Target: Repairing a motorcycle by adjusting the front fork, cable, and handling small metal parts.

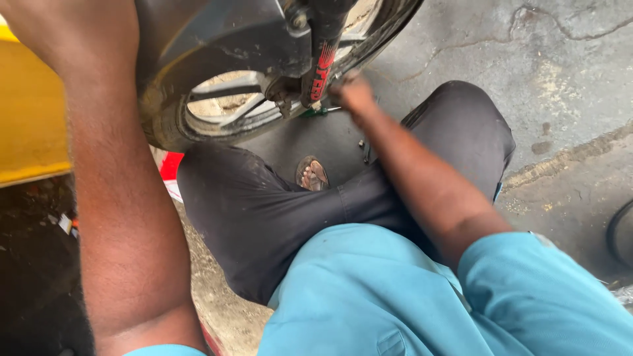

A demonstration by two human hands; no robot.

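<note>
A motorcycle wheel [198,99] fills the top of the view, its black tyre resting on the cracked concrete floor [560,72], with pale cast spokes showing through the rim. A dark mudguard [217,33] curves over it, and a black fork leg [321,53] with red lettering runs down almost upright to the axle area [285,92] at the wheel's centre. The person sits on the floor in dark trousers [264,211] and a teal shirt [369,296], one sandalled foot [312,175] tucked between the knees.

The right hand [353,92] is at the foot of the fork leg, just to the right of the axle and clearly the nearer hand to it. Its fingers are curled in, seemingly around a slim tool with a green part [315,112] that lies roughly level and points left toward the axle; the hand is blurred, so how firm the hold is cannot be told. The left forearm [119,198] rises along the left edge toward the tyre's top, but that hand is cut off by the frame. A small dark piece [362,143] lies on the floor near the right knee.
</note>
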